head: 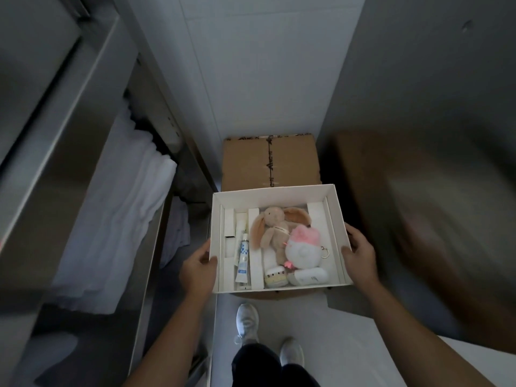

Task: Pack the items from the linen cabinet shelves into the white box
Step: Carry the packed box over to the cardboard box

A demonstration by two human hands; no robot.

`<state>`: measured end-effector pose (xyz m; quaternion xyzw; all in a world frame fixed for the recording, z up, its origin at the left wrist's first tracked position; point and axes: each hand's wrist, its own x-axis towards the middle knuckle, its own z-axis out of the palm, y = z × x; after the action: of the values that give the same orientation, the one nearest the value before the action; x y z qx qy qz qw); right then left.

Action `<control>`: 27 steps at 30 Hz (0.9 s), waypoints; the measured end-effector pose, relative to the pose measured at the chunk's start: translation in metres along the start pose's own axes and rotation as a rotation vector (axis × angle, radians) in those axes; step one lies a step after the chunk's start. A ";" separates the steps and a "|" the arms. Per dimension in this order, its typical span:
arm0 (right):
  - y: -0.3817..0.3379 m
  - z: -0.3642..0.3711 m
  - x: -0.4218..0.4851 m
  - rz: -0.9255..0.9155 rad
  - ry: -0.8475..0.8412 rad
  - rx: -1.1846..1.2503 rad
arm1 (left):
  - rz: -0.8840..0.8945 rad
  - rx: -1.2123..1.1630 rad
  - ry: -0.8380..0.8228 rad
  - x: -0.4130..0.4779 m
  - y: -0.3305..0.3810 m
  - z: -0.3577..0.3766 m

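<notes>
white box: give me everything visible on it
The white box is an open, lidless rectangular carton that looks like stiff card, with white divider strips inside. It is held about level over a taped brown cardboard box, the left hand gripping its left wall and the right hand its right wall, thumbs over the rim. Inside lie a tan plush bunny, a pink-and-white plush, a white tube and small pale items.

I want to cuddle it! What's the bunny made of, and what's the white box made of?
The bunny looks like soft, fuzzy plush fabric: its ears flop and its surface is matte. The white box looks like stiff matte cardboard, with thin straight walls and folded edges, held at both sides by the left hand and right hand.
</notes>
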<state>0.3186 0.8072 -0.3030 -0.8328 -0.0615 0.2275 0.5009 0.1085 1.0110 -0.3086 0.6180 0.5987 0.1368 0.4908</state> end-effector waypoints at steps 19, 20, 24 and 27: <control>0.002 -0.024 -0.033 -0.085 -0.195 -0.218 | 0.093 -0.009 -0.219 -0.042 -0.008 -0.018; 0.004 -0.026 -0.036 -0.087 -0.209 -0.229 | 0.095 0.000 -0.219 -0.046 -0.010 -0.019; 0.012 -0.029 -0.053 -0.067 -0.224 -0.296 | 0.066 0.038 -0.203 -0.058 -0.015 -0.021; 0.015 -0.028 -0.061 -0.068 -0.214 -0.269 | 0.091 0.062 -0.188 -0.063 -0.017 -0.021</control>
<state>0.2748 0.7569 -0.2848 -0.8607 -0.1723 0.2876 0.3831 0.0664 0.9622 -0.2856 0.6697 0.5251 0.0815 0.5187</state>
